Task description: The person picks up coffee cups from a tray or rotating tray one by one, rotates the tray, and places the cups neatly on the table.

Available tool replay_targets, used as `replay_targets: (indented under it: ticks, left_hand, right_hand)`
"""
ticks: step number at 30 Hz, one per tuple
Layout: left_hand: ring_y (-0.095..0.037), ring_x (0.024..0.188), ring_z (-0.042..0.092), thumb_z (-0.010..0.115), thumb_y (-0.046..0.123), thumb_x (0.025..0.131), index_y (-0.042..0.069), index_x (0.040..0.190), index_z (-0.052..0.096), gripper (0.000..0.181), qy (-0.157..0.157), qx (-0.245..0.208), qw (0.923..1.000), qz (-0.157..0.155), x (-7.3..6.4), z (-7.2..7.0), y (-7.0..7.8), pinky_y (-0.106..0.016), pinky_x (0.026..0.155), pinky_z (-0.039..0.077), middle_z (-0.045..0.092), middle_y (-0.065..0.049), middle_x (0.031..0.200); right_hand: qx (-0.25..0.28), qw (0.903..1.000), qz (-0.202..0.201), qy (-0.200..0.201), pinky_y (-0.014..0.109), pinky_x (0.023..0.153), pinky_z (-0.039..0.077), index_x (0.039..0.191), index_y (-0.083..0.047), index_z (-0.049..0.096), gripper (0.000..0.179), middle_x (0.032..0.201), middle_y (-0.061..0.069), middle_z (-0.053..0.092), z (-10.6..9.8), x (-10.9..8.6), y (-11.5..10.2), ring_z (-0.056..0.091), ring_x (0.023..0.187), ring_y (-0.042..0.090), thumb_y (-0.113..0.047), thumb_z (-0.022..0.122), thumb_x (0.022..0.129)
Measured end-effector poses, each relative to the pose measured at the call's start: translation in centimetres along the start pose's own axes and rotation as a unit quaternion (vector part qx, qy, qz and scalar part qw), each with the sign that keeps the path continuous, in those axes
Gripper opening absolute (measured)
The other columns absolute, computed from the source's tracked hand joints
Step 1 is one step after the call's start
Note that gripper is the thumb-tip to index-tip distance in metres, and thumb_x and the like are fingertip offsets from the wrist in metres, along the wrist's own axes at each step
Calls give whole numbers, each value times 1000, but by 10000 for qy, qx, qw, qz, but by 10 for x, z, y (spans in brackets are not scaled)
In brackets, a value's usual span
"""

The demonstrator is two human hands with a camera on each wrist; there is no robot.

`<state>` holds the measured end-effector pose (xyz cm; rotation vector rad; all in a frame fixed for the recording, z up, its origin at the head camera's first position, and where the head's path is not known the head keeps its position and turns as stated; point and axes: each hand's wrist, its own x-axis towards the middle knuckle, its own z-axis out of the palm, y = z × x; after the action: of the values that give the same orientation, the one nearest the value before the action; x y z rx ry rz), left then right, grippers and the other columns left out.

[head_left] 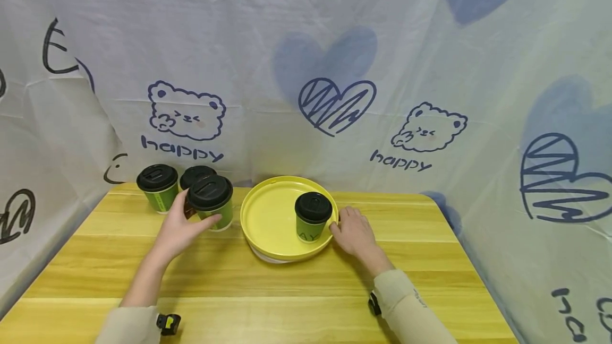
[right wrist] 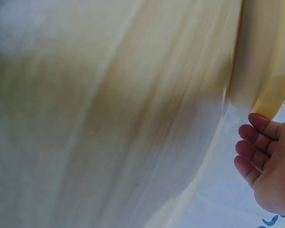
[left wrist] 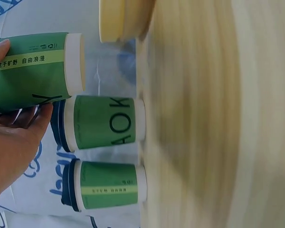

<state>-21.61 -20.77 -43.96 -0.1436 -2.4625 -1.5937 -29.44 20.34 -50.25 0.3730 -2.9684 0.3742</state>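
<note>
My left hand grips a green paper coffee cup with a black lid, thumb and fingers around its side. In the left wrist view this held cup is up off the table, its white base showing. Two similar cups stand behind it: the left cup and a partly hidden cup. A round yellow tray sits on a white base, with one lidded green cup toward its right side. My right hand holds the tray's right rim; its thumb is hidden in the right wrist view.
The wooden table carries everything. A white printed curtain hangs along its back and sides. Black wrist devices sit at both sleeves, one by the left cuff.
</note>
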Motion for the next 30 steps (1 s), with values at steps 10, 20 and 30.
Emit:
replay_targets:
  ticks: [10,20,30]
  left_hand:
    - [-48,137,45,82,23,91,-7,155,25,90,190,183,9993,-258,-11,-17,-6,-62,115,37,46,-32,145]
    - [-51,140,40,82,20,90,-9,158,18,98,585,365,9960,-574,-17,-32,-18,-63,116,35,36,-36,153]
    - [-52,139,40,81,11,88,-11,156,19,95,1264,414,9856,-1048,-21,-46,-34,-64,116,35,36,-38,151]
  right_hand:
    - [48,9999,-9,104,49,90,49,101,-3,59,28,107,13,58,0,-2,0,53,101,31,-31,54,100]
    - [34,9999,-19,156,49,88,49,101,-4,59,27,104,12,58,1,-3,1,54,98,31,-31,54,99]
    - [79,9998,-49,200,48,87,48,98,-5,58,25,102,11,58,2,-2,0,54,97,31,-30,56,100]
